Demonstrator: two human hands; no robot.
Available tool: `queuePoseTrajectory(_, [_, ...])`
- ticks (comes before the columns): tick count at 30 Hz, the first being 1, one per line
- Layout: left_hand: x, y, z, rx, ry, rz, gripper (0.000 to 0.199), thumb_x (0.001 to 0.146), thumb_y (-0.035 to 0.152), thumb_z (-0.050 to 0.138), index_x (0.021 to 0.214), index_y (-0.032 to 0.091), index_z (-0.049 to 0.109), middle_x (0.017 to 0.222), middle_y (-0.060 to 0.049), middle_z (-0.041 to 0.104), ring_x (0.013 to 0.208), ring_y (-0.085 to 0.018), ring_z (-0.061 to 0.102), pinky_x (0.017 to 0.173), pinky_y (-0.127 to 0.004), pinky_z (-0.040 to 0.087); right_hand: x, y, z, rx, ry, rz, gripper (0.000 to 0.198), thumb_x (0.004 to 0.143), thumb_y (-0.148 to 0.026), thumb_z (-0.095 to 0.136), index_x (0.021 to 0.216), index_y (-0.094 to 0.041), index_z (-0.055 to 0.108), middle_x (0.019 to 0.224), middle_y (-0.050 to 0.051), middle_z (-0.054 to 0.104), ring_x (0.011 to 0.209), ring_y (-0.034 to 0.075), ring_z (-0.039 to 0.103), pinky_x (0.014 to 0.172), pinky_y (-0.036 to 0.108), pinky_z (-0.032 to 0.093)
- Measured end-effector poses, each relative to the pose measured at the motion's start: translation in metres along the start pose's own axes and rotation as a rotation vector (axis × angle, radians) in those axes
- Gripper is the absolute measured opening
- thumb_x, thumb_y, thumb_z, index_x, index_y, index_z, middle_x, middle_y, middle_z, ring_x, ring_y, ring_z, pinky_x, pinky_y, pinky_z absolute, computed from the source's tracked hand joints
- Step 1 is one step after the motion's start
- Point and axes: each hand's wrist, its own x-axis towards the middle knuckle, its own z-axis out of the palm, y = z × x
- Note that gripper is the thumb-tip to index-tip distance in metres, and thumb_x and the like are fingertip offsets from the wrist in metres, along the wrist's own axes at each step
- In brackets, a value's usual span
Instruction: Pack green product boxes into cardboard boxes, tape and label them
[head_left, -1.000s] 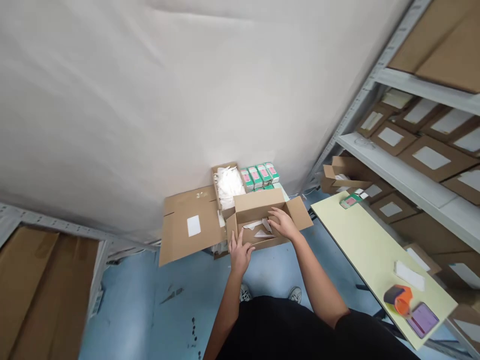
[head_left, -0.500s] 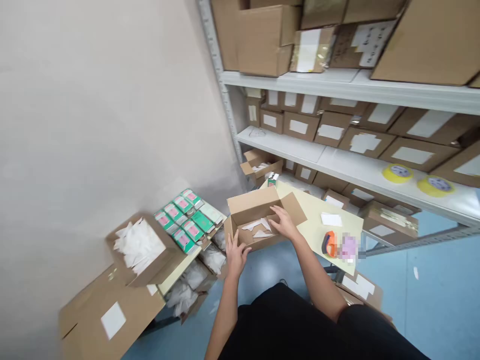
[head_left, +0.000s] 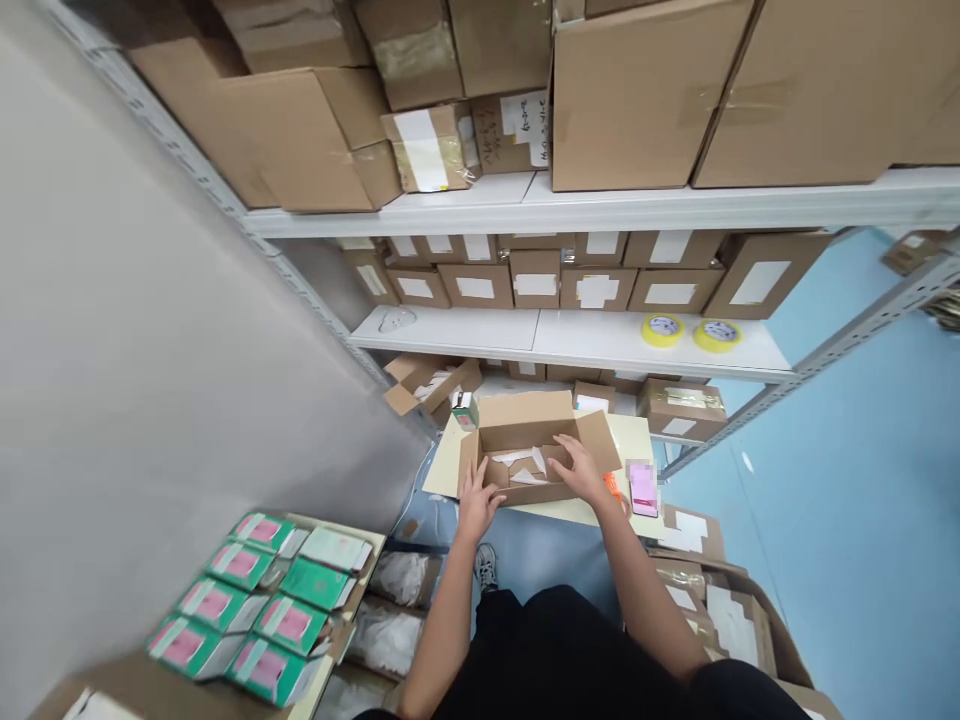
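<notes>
An open cardboard box (head_left: 525, 410) stands on a pale yellow table (head_left: 442, 470), its flaps folded out. Crumpled white paper (head_left: 531, 477) lies on the bottom inside it. My left hand (head_left: 478, 503) grips the box at its front left corner, fingers over the edge and thumb along the front wall. At the right end, my right hand (head_left: 580, 470) holds the box with its fingers reaching over the side into it. Partly behind my right forearm is an orange object (head_left: 613, 487), which looks like a tape dispenser. A phone with a pink screen (head_left: 643, 490) lies to its right.
Behind the table, a metal shelf (head_left: 465, 328) bears labelled cartons and two yellow tape rolls (head_left: 663, 329). A small green box (head_left: 464, 408) stands at the table's back left. Several green packets (head_left: 259, 565) cover a side table at lower left. Cartons (head_left: 690, 535) sit at lower right.
My view has turned to the right. The box, held in both hands, now sits squarely over the table rather than over its left end. The side table has shifted down and left in view.
</notes>
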Motion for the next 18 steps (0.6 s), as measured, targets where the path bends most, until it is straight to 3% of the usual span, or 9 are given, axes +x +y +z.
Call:
queuePoseTrajectory(4, [0.034, -0.040, 0.020, -0.055, -0.065, 0.037, 0.010, 0.089, 0.026, 0.071, 0.082, 0.020, 0.075, 0.170, -0.005, 0.035, 0.159, -0.043, 0.018, 0.120, -0.064, 0.036, 0.020, 0.002, 0.008, -0.013, 0.046, 0.040, 0.054, 0.094, -0.045, 0.063, 0.144, -0.024, 0.061, 0.151, 0.013, 0.059, 0.144, 0.030, 0.051, 0.121, 0.053, 0.041])
queuePoseTrajectory(9, [0.068, -0.097, 0.033, -0.111, -0.228, 0.030, 0.008, 0.084, 0.028, 0.078, 0.087, 0.021, 0.079, 0.170, -0.006, 0.034, 0.159, -0.044, 0.017, 0.123, -0.064, 0.032, 0.060, -0.015, 0.047, 0.064, 0.112, 0.104, 0.053, 0.091, -0.048, 0.066, 0.139, -0.025, 0.066, 0.146, 0.012, 0.063, 0.139, 0.031, 0.056, 0.119, 0.053, 0.043])
queuePoseTrajectory(12, [0.086, -0.127, 0.031, -0.181, -0.294, 0.081, 0.035, 0.077, 0.038, 0.086, 0.107, 0.023, 0.080, 0.170, -0.009, 0.034, 0.158, -0.043, 0.022, 0.125, -0.062, 0.030, 0.092, -0.031, 0.082, 0.158, 0.106, 0.126, 0.056, 0.088, -0.051, 0.071, 0.138, -0.027, 0.067, 0.145, 0.011, 0.065, 0.139, 0.031, 0.056, 0.120, 0.052, 0.042])
queuePoseTrajectory(14, [0.098, -0.144, 0.026, -0.264, -0.262, 0.077, 0.051, 0.079, 0.046, 0.082, 0.124, 0.023, 0.074, 0.168, -0.012, 0.036, 0.156, -0.040, 0.031, 0.125, -0.057, 0.033, 0.114, -0.042, 0.109, 0.247, 0.090, 0.175, 0.060, 0.087, -0.055, 0.072, 0.141, -0.028, 0.066, 0.149, 0.010, 0.061, 0.142, 0.031, 0.053, 0.122, 0.052, 0.040])
queuePoseTrajectory(18, [0.132, -0.181, 0.009, -0.416, -0.061, -0.057, 0.054, 0.096, 0.044, 0.061, 0.146, 0.022, 0.058, 0.162, -0.013, 0.045, 0.151, -0.030, 0.041, 0.125, -0.049, 0.035, 0.156, -0.055, 0.169, 0.521, 0.038, 0.315, 0.069, 0.092, -0.066, 0.062, 0.153, -0.036, 0.052, 0.164, 0.003, 0.046, 0.153, 0.026, 0.040, 0.125, 0.050, 0.034])
